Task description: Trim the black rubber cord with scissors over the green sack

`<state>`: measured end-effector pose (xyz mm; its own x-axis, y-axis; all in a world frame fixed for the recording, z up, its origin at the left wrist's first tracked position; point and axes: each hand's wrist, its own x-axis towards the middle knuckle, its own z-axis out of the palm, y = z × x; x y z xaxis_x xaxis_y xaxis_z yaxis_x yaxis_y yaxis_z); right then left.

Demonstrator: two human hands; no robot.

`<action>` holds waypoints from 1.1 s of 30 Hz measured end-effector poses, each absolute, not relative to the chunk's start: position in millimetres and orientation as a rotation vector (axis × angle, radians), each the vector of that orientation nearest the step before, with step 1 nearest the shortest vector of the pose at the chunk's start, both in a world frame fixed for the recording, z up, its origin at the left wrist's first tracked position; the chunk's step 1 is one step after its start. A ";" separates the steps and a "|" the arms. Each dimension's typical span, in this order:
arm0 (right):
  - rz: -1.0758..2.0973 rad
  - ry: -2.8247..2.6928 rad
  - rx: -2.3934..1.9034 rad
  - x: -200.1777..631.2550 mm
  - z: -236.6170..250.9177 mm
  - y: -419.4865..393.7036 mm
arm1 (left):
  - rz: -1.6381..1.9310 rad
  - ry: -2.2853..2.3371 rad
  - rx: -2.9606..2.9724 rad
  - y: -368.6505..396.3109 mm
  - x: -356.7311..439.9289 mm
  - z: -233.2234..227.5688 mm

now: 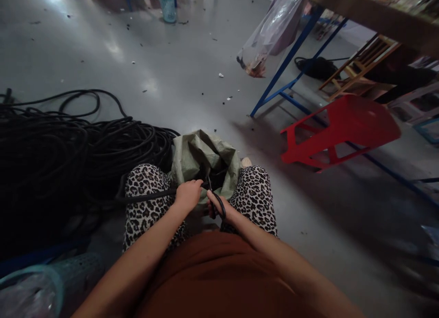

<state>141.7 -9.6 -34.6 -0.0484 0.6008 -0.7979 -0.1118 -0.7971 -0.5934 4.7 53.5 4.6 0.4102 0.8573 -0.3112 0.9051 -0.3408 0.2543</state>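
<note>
My left hand (188, 194) is closed around a black rubber cord (147, 197) that runs in from the left across my knee. Scissors (219, 207) with black handles are in my right hand (216, 204), their blades pointing up and away beside the cord's end. Both hands hover over the near rim of an olive-green woven sack (181, 160), which stands with its mouth wide between my knees. Dark pieces lie inside the sack, too shadowed to make out. Whether the blades touch the cord, I cannot tell.
A big heap of black cord (130, 140) spreads on the floor at left. To the right are a tipped red plastic stool (343, 130) and a blue-legged table (291, 57) with a hanging clear bag (270, 30). Light-blue baskets (168, 8) stand far ahead and at lower left.
</note>
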 end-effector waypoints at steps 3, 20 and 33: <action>1.893 -0.585 -1.748 142.4 -38.2 -10.0 | -0.161 1.511 2.270 54.6 4.8 3.7; 1.779 -0.832 -1.874 145.6 -40.6 -12.7 | -0.168 1.533 2.246 58.6 6.7 0.6; 1.737 -1.053 -2.037 149.7 -35.9 -11.8 | -0.260 1.511 2.227 61.0 5.0 -7.7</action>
<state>149.7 -11.8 -35.9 0.0204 0.6676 -0.7442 0.3511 -0.7017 -0.6199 5.0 61.0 -7.7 0.3871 0.8367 -0.3874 0.9180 -0.3105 0.2466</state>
